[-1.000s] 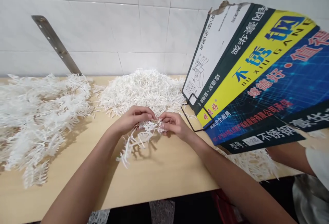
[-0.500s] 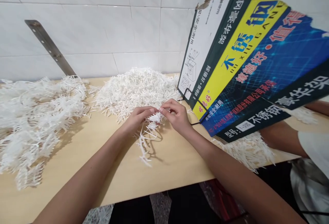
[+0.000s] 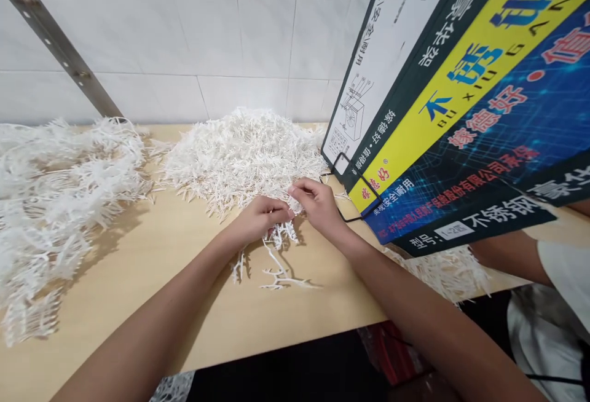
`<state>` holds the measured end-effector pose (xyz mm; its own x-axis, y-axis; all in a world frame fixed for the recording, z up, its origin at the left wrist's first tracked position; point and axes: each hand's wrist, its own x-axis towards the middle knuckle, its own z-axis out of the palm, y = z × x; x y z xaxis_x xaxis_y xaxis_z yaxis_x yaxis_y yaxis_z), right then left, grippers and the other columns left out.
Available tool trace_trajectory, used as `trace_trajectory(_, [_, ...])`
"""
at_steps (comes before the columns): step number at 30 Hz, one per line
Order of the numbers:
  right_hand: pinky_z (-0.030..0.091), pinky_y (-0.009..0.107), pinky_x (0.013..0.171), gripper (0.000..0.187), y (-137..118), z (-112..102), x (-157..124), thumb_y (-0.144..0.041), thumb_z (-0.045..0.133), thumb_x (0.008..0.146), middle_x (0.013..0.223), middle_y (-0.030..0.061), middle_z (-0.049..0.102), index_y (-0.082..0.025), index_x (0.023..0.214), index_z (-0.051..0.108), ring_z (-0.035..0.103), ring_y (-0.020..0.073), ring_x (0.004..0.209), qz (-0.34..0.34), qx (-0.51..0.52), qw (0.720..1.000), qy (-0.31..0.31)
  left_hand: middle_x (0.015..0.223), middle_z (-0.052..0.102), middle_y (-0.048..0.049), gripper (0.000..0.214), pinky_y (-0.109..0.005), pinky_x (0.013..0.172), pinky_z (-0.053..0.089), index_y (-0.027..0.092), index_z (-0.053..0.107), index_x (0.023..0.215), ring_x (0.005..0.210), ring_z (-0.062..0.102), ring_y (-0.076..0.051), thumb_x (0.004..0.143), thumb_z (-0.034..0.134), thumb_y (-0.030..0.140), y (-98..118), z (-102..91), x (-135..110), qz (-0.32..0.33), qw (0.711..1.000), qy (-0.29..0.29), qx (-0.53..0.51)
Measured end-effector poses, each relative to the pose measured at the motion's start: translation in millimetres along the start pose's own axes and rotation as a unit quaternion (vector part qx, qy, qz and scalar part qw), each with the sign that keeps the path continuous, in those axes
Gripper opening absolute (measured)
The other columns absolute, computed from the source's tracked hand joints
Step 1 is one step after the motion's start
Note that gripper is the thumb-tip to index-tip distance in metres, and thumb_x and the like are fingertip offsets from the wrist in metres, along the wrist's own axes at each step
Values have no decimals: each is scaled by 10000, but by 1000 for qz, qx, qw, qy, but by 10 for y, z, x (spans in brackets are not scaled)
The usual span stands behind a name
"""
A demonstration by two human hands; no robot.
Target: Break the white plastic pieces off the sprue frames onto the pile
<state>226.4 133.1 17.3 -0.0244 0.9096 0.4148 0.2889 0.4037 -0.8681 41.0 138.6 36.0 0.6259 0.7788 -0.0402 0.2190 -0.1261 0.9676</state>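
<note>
My left hand (image 3: 259,220) is pinched shut on a white branched plastic strand (image 3: 279,276). The strand's thin, toothed twigs hang below the fingers, close over the table (image 3: 221,322). Just to the right, my right hand (image 3: 318,210) has its thumb and forefinger pressed together in a pinch. Whatever lies between those fingertips is too small to make out. Behind both hands rises a heap of small white plastic pieces (image 3: 244,150), its front edge near the right fingertips.
A larger tangle of white branched strands (image 3: 69,193) covers the left side. At right, a printed cardboard panel (image 3: 415,113) leans as a divider beside a black wire frame (image 3: 341,211). Beyond it show another person's arm (image 3: 507,260) and more white strands (image 3: 456,273). A metal bracket (image 3: 69,51) runs along the wall.
My hands have drawn slightly apart, the left one lower. The hanging strand has swung, its twigs now spread to the right. The camera view has shifted closer, with the panel appearing larger.
</note>
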Motion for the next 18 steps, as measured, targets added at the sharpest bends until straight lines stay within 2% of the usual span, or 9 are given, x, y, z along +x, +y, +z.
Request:
trace_trajectory(4, [425, 292, 660, 301, 8, 45, -30, -448, 629, 954, 745, 17, 624, -185, 813, 660, 533, 169, 700, 33, 15, 996, 77, 566, 409, 38, 262, -277, 536, 247, 167, 596, 611, 542, 317, -104, 777, 675, 354, 8, -74, 42, -27, 999, 14, -37])
trace_trajectory(11, [376, 282, 577, 329, 27, 113, -42, -463, 617, 963, 695, -11, 500, -205, 761, 584, 445, 143, 624, 45, 57, 991, 114, 523, 415, 34, 232, -281, 518, 239, 165, 636, 558, 520, 326, -104, 714, 695, 327, 32, -162, 106, -39, 998, -7, -56])
trace_trajectory(13, [376, 276, 540, 352, 90, 50, 12, -507, 620, 950, 677, -28, 460, -219, 763, 543, 413, 129, 574, 71, 105, 981, 149, 514, 424, 23, 222, -282, 508, 237, 162, 624, 524, 517, 341, -106, 684, 709, 290, 8, -219, 89, -34, 996, -62, -63])
trace_trajectory(15, [385, 266, 509, 369, 151, -57, 71, -550, 604, 946, 656, -47, 414, -236, 782, 504, 385, 121, 531, 96, 159, 957, 222, 505, 457, 8, 199, -286, 488, 231, 155, 642, 517, 500, 361, -109, 652, 737, 268, -28, -291, 61, -42, 986, -141, -76])
trace_trajectory(16, [391, 262, 505, 366, 170, -111, 92, -556, 595, 951, 648, -55, 399, -242, 794, 492, 381, 120, 521, 99, 170, 947, 255, 499, 470, 4, 194, -287, 477, 225, 150, 669, 538, 484, 364, -109, 658, 751, 279, -45, -322, 46, -49, 982, -161, -81])
trace_trajectory(17, [395, 259, 508, 353, 178, -155, 102, -548, 583, 963, 641, -59, 392, -245, 808, 492, 386, 122, 520, 90, 163, 944, 273, 493, 475, 4, 206, -287, 467, 222, 147, 697, 569, 469, 363, -108, 681, 761, 307, -60, -345, 35, -56, 982, -158, -84])
trace_trajectory(18, [404, 259, 520, 320, 175, -182, 100, -527, 563, 985, 645, -55, 413, -245, 842, 515, 412, 127, 532, 74, 135, 955, 252, 492, 478, 7, 230, -284, 460, 223, 144, 721, 608, 459, 365, -107, 715, 763, 344, -71, -358, 28, -61, 985, -135, -85])
